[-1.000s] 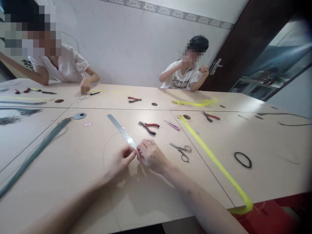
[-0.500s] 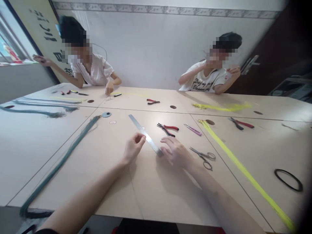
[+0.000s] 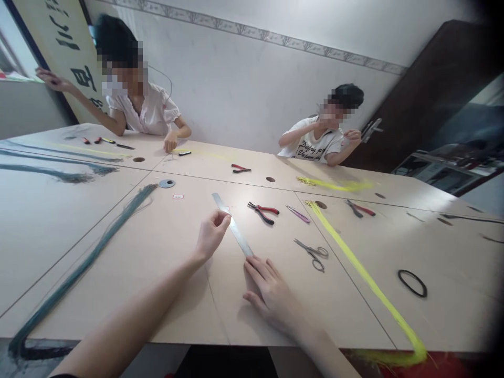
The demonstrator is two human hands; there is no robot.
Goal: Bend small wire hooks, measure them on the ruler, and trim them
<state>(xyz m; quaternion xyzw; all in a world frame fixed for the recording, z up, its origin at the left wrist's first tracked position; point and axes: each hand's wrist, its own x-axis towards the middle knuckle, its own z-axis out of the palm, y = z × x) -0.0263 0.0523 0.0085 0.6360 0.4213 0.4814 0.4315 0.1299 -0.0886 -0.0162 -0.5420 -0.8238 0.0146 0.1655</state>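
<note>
A flat metal ruler (image 3: 238,232) lies slantwise on the table in front of me. My left hand (image 3: 212,235) is closed in a pinch at the ruler's left edge, thumb against fingertips; whatever is between them is too small to make out. At the ruler's near end my right hand (image 3: 271,291) rests open, fingertips touching the metal and thumb spread away. Red-and-black pliers (image 3: 263,211) lie just right of the ruler. Beyond them are a purple-handled thread snipper (image 3: 298,213) and metal scissors (image 3: 314,253).
A teal thread bundle (image 3: 98,244) runs down the left, beside a grey disc (image 3: 167,183). A yellow thread bundle (image 3: 366,273) hangs over the front edge. A black ring (image 3: 412,283) lies at right. Two people sit across the table (image 3: 165,294), with more pliers (image 3: 241,168) near them.
My right hand has come down onto the near end of the ruler, its fingers now stretched out. My left hand keeps its pinch. The camera view has tilted and turned right.
</note>
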